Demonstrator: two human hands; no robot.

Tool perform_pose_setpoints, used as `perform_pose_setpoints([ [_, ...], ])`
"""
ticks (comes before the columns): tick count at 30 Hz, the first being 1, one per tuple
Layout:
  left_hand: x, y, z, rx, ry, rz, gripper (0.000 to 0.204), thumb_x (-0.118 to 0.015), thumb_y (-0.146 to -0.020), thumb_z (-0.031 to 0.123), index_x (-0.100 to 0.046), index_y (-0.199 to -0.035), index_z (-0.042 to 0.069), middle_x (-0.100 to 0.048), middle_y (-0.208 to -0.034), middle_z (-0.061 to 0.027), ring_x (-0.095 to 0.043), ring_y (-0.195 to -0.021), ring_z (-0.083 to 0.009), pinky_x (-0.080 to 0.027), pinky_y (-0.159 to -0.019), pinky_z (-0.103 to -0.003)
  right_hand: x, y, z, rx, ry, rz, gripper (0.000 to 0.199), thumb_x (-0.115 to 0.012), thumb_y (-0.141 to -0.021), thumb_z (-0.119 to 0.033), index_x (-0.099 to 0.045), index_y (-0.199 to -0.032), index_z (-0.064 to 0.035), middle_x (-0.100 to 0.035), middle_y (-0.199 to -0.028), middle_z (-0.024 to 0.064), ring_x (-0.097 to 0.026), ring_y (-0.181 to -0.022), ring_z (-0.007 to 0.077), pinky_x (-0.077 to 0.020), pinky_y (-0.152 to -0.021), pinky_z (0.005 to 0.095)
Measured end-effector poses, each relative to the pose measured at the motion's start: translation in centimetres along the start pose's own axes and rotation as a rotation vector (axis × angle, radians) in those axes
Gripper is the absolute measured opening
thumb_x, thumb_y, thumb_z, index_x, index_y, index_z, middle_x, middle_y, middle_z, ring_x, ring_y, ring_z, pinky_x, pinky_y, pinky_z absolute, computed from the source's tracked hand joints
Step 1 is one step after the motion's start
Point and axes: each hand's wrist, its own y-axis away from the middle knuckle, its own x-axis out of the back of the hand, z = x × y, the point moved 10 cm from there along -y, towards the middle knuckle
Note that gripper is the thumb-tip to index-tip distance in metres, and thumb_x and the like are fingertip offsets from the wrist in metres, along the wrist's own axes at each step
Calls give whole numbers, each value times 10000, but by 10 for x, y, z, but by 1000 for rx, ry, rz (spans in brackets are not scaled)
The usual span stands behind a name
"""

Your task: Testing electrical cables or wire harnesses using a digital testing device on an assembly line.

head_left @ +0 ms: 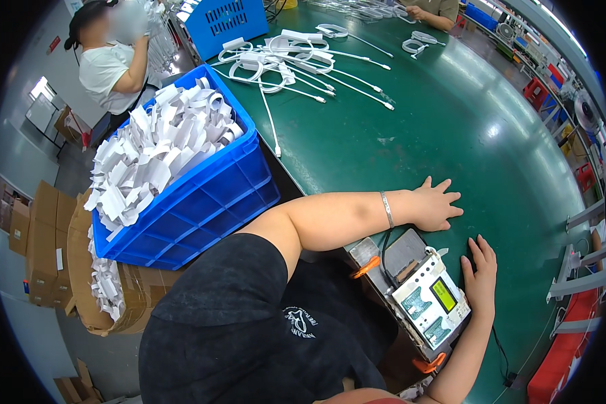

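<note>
Tabletop (451,121), green and glossy, spreads beneath both my hands. My left hand (432,206) is palm down there, fingers fanned wide apart, just beyond a small white tester (427,308); a silvery bracelet (387,210) rings that wrist. My right hand (479,273) lies beside the tester, fingers a little apart and thumb standing off. I cannot tell whether my wrist touches the casing. The tester sits at the table edge nearest me, between my body and my right forearm, its yellow-green screen (444,295) lit. One orange clip (365,267) shows near its upper left, another (429,365) below it.

Past my left arm, white cables (252,59) lie in a loose heap, mostly coiled, with several plug ends pointing right; one trails toward me. A slotted blue machine (225,25) stands behind them. To my left, a blue crate (198,219) is heaped with white paper strips (158,151), next to a cardboard box (141,286). A person (111,74) in a white top stands beyond the crate.
</note>
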Motion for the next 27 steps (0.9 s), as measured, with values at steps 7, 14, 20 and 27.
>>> perform_pose_setpoints([
  [7,6,4,2,7,-4,0,510,-469,-912,375,-395,-1376,176,-250,-1471,-154,-153,-1369,-413,-238,-1023,-639,5,0,-4,-9,-41,16,390,-575,-857,-148,-542,-1238,-67,-449,-1352,127,-390,-1258,304,-315,-1042,393],
  [14,-1,0,2,2,7,-8,513,-472,-911,374,-391,-1381,187,-253,-1472,-143,-149,-1371,-406,-237,-1028,-634,2,2,0,2,1,10,394,-569,-857,-132,-531,-1242,-58,-445,-1351,129,-401,-1245,300,-324,-1038,383],
  [20,4,3,3,20,-1,-22,501,-477,-913,358,-393,-1381,201,-247,-1478,-130,-147,-1377,-388,-231,-1037,-625,4,1,-2,19,-10,28,388,-587,-843,-135,-550,-1221,-53,-462,-1335,147,-409,-1238,320,-335,-1032,395],
  [27,2,5,-1,43,-5,-31,504,-476,-914,359,-388,-1384,201,-251,-1478,-121,-151,-1380,-373,-239,-1039,-620,2,0,-3,19,-2,33,397,-607,-831,-154,-560,-1212,-56,-472,-1327,149,-420,-1232,324,-341,-1029,401],
])
